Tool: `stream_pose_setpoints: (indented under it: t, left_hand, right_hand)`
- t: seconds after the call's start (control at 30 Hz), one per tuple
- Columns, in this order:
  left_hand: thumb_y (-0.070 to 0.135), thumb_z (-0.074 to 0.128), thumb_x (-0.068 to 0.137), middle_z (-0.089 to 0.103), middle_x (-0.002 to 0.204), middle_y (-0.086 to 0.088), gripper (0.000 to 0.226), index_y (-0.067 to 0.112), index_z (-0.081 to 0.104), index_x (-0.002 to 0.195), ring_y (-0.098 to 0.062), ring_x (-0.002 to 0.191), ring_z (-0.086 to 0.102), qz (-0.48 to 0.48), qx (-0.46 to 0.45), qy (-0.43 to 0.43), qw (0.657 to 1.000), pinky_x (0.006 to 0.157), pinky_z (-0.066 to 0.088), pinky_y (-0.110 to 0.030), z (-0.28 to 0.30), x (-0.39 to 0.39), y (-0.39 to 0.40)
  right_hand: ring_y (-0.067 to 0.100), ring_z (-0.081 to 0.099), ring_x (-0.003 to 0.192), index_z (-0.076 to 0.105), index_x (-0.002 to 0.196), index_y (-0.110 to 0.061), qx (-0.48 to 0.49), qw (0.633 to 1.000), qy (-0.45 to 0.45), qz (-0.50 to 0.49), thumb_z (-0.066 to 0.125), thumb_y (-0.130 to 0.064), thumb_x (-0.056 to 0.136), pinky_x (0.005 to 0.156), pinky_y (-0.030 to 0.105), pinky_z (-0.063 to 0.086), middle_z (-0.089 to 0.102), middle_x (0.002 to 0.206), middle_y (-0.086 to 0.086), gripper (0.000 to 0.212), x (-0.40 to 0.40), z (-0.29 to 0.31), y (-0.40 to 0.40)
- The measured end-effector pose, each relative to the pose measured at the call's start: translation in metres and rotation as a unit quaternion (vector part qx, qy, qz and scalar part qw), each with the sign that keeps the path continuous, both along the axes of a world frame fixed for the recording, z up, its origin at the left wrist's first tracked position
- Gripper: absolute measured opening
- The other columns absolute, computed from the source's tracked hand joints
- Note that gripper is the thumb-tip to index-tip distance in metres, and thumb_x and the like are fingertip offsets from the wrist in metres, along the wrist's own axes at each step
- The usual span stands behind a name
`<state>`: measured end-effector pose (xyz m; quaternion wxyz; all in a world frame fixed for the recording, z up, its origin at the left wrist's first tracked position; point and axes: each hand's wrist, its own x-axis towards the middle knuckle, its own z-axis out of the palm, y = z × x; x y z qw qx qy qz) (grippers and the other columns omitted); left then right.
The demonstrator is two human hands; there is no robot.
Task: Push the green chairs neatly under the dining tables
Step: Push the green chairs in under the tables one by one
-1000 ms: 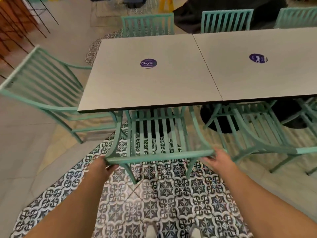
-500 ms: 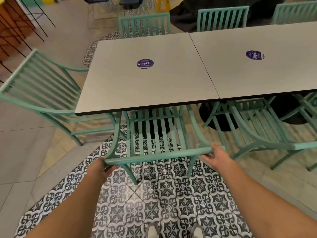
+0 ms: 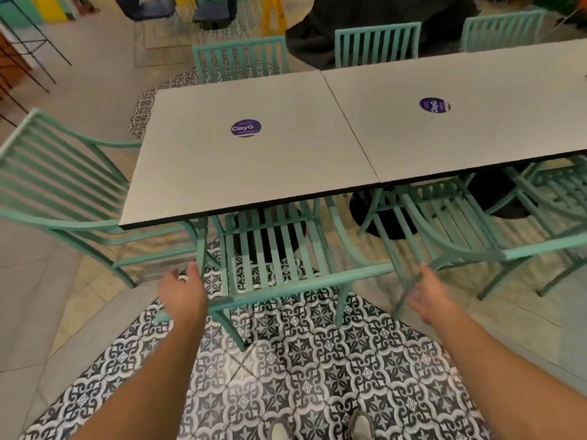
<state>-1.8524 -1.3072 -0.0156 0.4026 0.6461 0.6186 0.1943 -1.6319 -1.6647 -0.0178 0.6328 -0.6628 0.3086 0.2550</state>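
Head view: the middle chair point(image 3: 279, 249) sits at 6 o'clock of the left worktop point(image 3: 247, 173), seat partly under its near edge, back rail towards the person. The left hand point(image 3: 182, 292) hovers open over the rail's left end; the right hand point(image 3: 428, 292) is open just off its right end, gripping nothing. Judgement: press both rail ends evenly so the chair goes in square. No containers visible. The neighbouring chair point(image 3: 470, 230) at 3 o'clock stands askew.

A: Chair status?
B: Green chair point(image 3: 279, 249) seat under grey table point(image 3: 254, 166) — top rail sticks out. Left hand point(image 3: 182, 292) and right hand point(image 3: 427, 293) open, beside rail ends.
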Motion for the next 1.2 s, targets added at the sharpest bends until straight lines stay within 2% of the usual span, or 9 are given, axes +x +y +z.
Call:
stream_pose_setpoints:
  t: [0.07,0.17,0.23,0.37,0.5,0.6,0.77,0.97,1.2]
  left_hand:
    - [0.059,0.048,0.088,0.058,0.129,-0.009,0.063,0.015,0.051,0.133,-0.029,0.114,0.058,-0.128,0.082,0.046,0.987,0.101,0.045,-0.051,0.032,0.039,-0.023]
    - [0.043,0.051,0.095,0.054,0.134,-0.010,0.051,0.013,0.051,0.136,-0.027,0.120,0.053,-0.347,0.179,0.106,0.914,0.107,0.040,-0.046,0.050,0.095,-0.071]
    - [0.040,0.052,0.096,0.054,0.136,-0.008,0.049,0.015,0.051,0.138,-0.026,0.120,0.053,-0.461,0.228,0.137,0.847,0.106,0.040,-0.044,0.053,0.125,-0.110]
    - [0.041,0.051,0.093,0.058,0.127,-0.005,0.047,0.015,0.054,0.132,-0.026,0.116,0.054,-0.617,0.295,0.164,0.711,0.104,0.040,-0.041,0.059,0.172,-0.205]
    - [0.042,0.048,0.095,0.055,0.127,-0.004,0.044,0.016,0.053,0.130,-0.026,0.118,0.051,-0.680,0.324,0.179,0.633,0.105,0.038,-0.041,0.068,0.218,-0.296]
    - [0.042,0.047,0.094,0.053,0.134,-0.002,0.049,0.020,0.047,0.139,-0.025,0.125,0.048,-0.693,0.348,0.165,0.609,0.110,0.034,-0.041,0.072,0.262,-0.360]
    - [0.046,0.044,0.097,0.052,0.136,-0.002,0.051,0.020,0.044,0.141,-0.024,0.126,0.048,-0.706,0.346,0.176,0.592,0.109,0.032,-0.042,0.077,0.330,-0.454]
    - [0.046,0.043,0.099,0.047,0.142,-0.006,0.057,0.016,0.034,0.148,-0.026,0.128,0.046,-0.711,0.300,0.218,0.597,0.105,0.040,-0.041,0.068,0.393,-0.523]
    - [0.047,0.043,0.099,0.043,0.144,-0.007,0.056,0.018,0.035,0.146,-0.027,0.121,0.052,-0.720,0.213,0.240,0.615,0.093,0.050,-0.042,0.022,0.472,-0.556]
  right_hand:
    - [0.033,0.046,0.127,0.038,0.143,-0.009,-0.135,0.984,-0.092,0.069,0.048,-0.042,0.098,0.102,0.045,0.039,0.046,0.142,0.015,0.057,0.002,0.014,-0.017]
    - [0.031,0.052,0.122,0.037,0.146,-0.013,-0.314,0.906,-0.194,0.206,0.050,-0.045,0.095,0.103,0.045,0.041,0.050,0.141,0.012,0.061,-0.002,0.036,-0.056]
    - [0.029,0.060,0.109,0.040,0.144,-0.017,-0.352,0.882,-0.209,0.234,0.051,-0.046,0.094,0.098,0.046,0.047,0.057,0.133,0.011,0.059,-0.003,0.042,-0.089]
    - [0.034,0.045,0.130,0.036,0.146,-0.011,-0.390,0.879,-0.199,0.190,0.058,-0.032,0.094,0.105,0.041,0.036,0.046,0.145,0.015,0.060,0.008,0.055,-0.174]
    - [0.035,0.045,0.127,0.042,0.141,-0.010,-0.434,0.853,-0.208,0.201,0.064,-0.029,0.089,0.103,0.041,0.038,0.048,0.140,0.017,0.060,0.041,0.053,-0.264]
    - [0.035,0.046,0.124,0.044,0.139,-0.008,-0.454,0.829,-0.244,0.218,0.064,-0.031,0.088,0.102,0.040,0.039,0.051,0.136,0.017,0.059,0.076,0.056,-0.320]
    - [0.031,0.039,0.133,0.029,0.149,-0.015,-0.474,0.788,-0.268,0.289,0.055,-0.034,0.094,0.107,0.037,0.035,0.040,0.148,0.011,0.065,0.134,0.070,-0.392]
    - [0.025,0.023,0.144,0.019,0.153,-0.023,-0.489,0.727,-0.283,0.391,0.047,-0.039,0.095,0.114,0.044,0.028,0.023,0.158,0.002,0.066,0.225,0.072,-0.426]
    - [0.025,0.012,0.147,0.022,0.151,-0.022,-0.503,0.657,-0.309,0.469,0.048,-0.041,0.097,0.118,0.043,0.019,0.020,0.158,0.004,0.063,0.324,0.042,-0.449]
